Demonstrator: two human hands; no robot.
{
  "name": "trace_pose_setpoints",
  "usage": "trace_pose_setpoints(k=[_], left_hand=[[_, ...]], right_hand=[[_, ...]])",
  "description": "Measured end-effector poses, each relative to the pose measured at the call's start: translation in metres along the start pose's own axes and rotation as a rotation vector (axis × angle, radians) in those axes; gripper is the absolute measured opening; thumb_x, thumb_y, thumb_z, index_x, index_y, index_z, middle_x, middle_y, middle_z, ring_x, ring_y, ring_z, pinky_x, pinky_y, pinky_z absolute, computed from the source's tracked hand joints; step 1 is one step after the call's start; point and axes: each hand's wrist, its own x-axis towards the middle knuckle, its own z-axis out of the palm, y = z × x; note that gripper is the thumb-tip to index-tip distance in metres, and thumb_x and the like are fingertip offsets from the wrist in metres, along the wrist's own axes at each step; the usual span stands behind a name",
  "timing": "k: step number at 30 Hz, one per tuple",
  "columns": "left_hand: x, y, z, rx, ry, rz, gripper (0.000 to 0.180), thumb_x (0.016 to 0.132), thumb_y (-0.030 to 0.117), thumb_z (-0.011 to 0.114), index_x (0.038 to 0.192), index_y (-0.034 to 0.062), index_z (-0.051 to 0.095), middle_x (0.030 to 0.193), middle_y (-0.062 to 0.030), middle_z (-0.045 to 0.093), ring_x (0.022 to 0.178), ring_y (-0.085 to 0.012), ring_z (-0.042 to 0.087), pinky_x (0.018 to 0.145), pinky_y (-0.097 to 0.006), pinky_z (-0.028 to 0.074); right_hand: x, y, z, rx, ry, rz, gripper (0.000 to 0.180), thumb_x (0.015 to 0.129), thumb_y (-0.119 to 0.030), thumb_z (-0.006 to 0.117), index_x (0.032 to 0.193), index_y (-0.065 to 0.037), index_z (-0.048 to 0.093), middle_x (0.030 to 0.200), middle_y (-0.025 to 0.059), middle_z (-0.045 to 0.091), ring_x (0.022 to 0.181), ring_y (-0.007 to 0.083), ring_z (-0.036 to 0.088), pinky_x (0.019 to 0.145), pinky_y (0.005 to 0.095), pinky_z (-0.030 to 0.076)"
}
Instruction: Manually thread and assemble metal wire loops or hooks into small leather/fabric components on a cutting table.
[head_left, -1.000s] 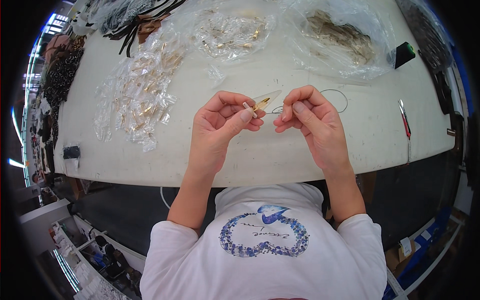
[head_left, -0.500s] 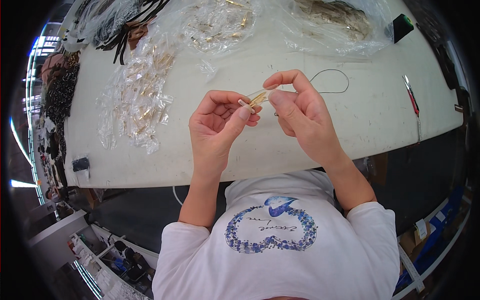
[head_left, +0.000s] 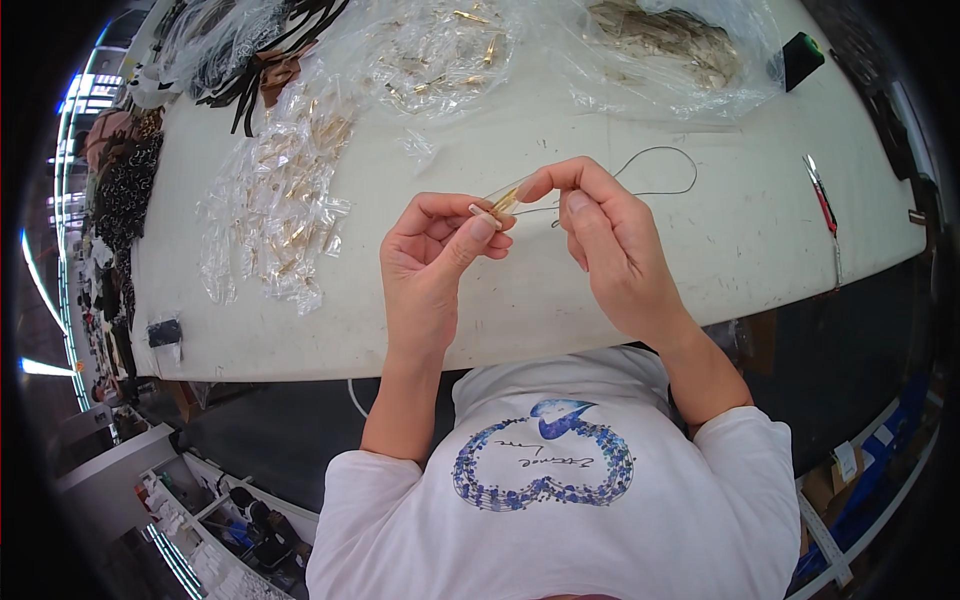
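White and wide, the surface [head_left: 700, 260] curves across the upper half of the view, with a dark floor and shelving below its near edge. Clear plastic bags lie along the far side. The left bag [head_left: 275, 215] is spread open and holds many small gold-coloured parts in little clear sleeves. The middle bag [head_left: 430, 45] holds loose gold clips. The right bag [head_left: 665, 55] holds a heap of duller, brownish-gold pieces. At the far left corner lie black straps [head_left: 255, 50], and beyond the left edge hang dark chains [head_left: 120, 190]. A red-handled tool [head_left: 822, 200] rests on the right part of the surface, well apart from the hands, and a small black box [head_left: 800, 55] sits at the far right.

Both hands are raised over the middle of the surface, close together. The left hand [head_left: 435, 265] is curled, pinching the near end of a small gold clip [head_left: 503, 200] between thumb and forefinger. The right hand [head_left: 610, 250] pinches the far end of the same clip with thumb and fingertips, so the clip sits between the two hands, touching both. A thin dark wire [head_left: 660, 165] loops on the surface just beyond the right hand's fingers; whether it joins the clip cannot be told.
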Motion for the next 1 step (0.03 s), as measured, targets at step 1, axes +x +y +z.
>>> trace_pose_setpoints(k=[1], left_hand=[[0.0021,0.0004,-0.004,-0.061,-0.005,-0.039,0.017,0.092,0.003,0.069,0.107,-0.0025,0.063,0.1,-0.0184,0.071,0.087,-0.0219,0.072,0.078,-0.032,0.06]], right_hand=[[0.0031,0.0075,-0.0048,-0.059,-0.009,-0.054,0.017,0.101,-0.013,0.056,0.112,0.0,0.061,0.066,-0.0034,0.049,0.056,0.0012,0.034,0.052,0.0231,0.03]])
